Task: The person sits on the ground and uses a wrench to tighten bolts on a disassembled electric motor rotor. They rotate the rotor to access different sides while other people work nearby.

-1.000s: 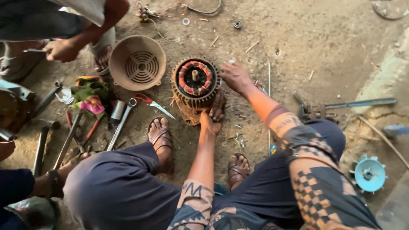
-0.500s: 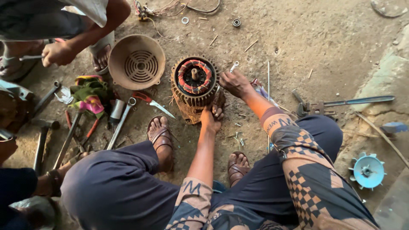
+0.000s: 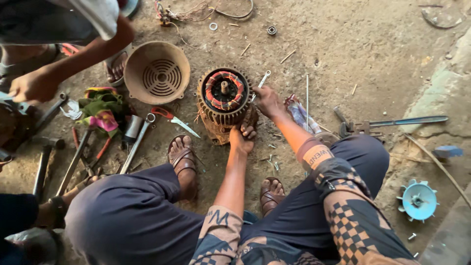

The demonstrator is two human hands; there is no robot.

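Note:
A rusty electric motor body (image 3: 223,93) stands on end on the dirt floor, with copper windings and a shaft showing in its open top. My left hand (image 3: 242,136) grips its lower right side, fingers curled on the casing. My right hand (image 3: 268,101) is at the motor's right flank. It holds a small silver spanner (image 3: 262,80) whose head points at the upper rim. My sandalled feet (image 3: 182,156) rest just in front of the motor.
A round fan cover (image 3: 157,73) lies left of the motor. Spanners (image 3: 137,142), a hammer (image 3: 41,167), red-handled snips (image 3: 171,118) and rags (image 3: 100,108) lie to the left. Another person's hand (image 3: 32,86) works there. A long metal tool (image 3: 392,122) and a blue fan (image 3: 417,200) lie right.
My right hand has shifted slightly along the motor's right side, and the spanner now shows at the rim. My left hand stays on the casing. The other person's hand moved left.

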